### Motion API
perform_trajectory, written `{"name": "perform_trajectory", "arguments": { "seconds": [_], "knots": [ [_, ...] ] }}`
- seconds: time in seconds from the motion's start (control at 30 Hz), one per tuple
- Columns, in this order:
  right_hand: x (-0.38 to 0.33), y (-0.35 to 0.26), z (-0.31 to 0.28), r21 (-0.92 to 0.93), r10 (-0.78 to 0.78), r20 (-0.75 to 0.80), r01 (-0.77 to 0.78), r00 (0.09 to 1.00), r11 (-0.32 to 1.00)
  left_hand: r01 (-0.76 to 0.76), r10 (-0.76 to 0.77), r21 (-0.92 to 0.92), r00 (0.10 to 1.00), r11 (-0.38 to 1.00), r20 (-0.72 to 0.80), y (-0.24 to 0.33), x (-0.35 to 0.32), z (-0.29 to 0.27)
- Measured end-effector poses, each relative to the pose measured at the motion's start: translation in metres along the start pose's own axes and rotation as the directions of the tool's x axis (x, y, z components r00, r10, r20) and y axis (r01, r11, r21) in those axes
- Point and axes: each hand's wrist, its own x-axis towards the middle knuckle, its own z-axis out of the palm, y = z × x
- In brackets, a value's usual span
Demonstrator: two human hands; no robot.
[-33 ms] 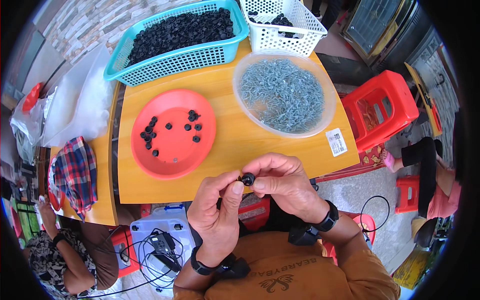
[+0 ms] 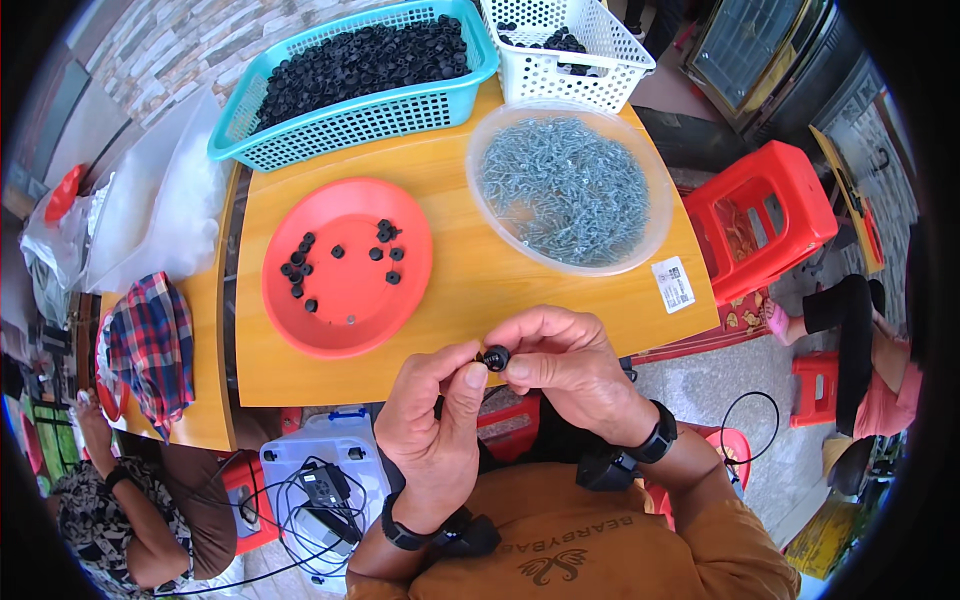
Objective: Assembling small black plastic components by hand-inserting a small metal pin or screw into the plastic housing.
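Two hands pinch a small black plastic cap above the near edge of a wooden table.

The left hand (image 2: 432, 418) and right hand (image 2: 566, 362) both close fingertips on the small round black plastic cap (image 2: 495, 358), held between them. Beyond lies a shallow red plastic plate (image 2: 300, 320) with scattered black caps, then a clear round bowl (image 2: 660, 235) of silvery screws. Farthest stand a turquoise mesh basket (image 2: 330, 130) heaped with black caps and a white mesh basket (image 2: 590, 75) holding a few.
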Motion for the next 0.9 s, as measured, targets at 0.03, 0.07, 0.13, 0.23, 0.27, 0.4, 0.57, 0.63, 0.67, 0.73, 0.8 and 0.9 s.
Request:
{"name": "perform_trajectory", "arguments": {
  "seconds": [0.03,0.07,0.13,0.23,0.27,0.4,0.57,0.63,0.67,0.73,0.8,0.9],
  "knots": [
    [0.000,0.000,0.000,-0.001,0.002,0.001,-0.002,1.000,1.000,0.004,-0.004,0.016,1.000,1.000,0.001,0.000,0.000,0.000],
    [0.000,0.001,0.001,0.002,0.002,-0.004,-0.002,1.000,1.000,0.007,-0.007,0.032,1.000,0.999,0.003,0.000,0.000,0.000],
    [0.000,0.001,0.001,0.004,0.002,-0.010,-0.002,1.000,1.000,-0.003,0.003,0.042,1.000,0.999,0.004,0.000,0.000,0.000],
    [0.000,0.002,0.001,0.001,-0.002,-0.016,0.002,1.000,1.000,-0.023,0.023,0.072,1.000,0.997,-0.001,0.001,0.000,0.001],
    [0.000,0.002,0.000,-0.010,-0.001,-0.017,0.001,1.000,1.000,-0.033,0.034,0.092,0.999,0.995,-0.007,0.001,0.000,0.002],
    [0.000,0.001,0.002,-0.023,-0.008,-0.027,0.007,1.000,1.000,-0.071,0.072,0.132,0.997,0.989,-0.003,0.000,-0.001,0.002],
    [0.000,0.002,0.001,-0.035,-0.019,-0.035,0.018,0.999,0.999,-0.025,0.025,0.088,1.000,0.996,-0.005,-0.002,0.000,0.002],
    [0.000,0.003,0.002,-0.034,-0.022,-0.035,0.020,0.999,0.999,-0.024,0.025,0.084,1.000,0.996,-0.008,-0.002,0.000,0.002],
    [0.000,0.003,0.002,-0.039,-0.026,-0.035,0.024,0.999,0.999,-0.024,0.025,0.080,1.000,0.997,-0.010,-0.002,-0.001,0.002],
    [0.000,0.004,0.003,-0.044,-0.029,-0.033,0.028,0.999,0.999,-0.032,0.033,0.085,0.999,0.996,-0.011,-0.004,-0.001,0.002],
    [0.000,0.005,0.003,-0.111,-0.074,-0.062,0.067,0.995,0.992,-0.042,0.042,0.087,0.999,0.995,0.001,-0.006,0.000,0.004],
    [-0.001,0.010,0.002,-0.197,-0.167,-0.052,0.154,0.985,0.968,-0.026,0.025,0.044,0.999,0.999,0.025,-0.010,0.000,0.002]
  ]
}}
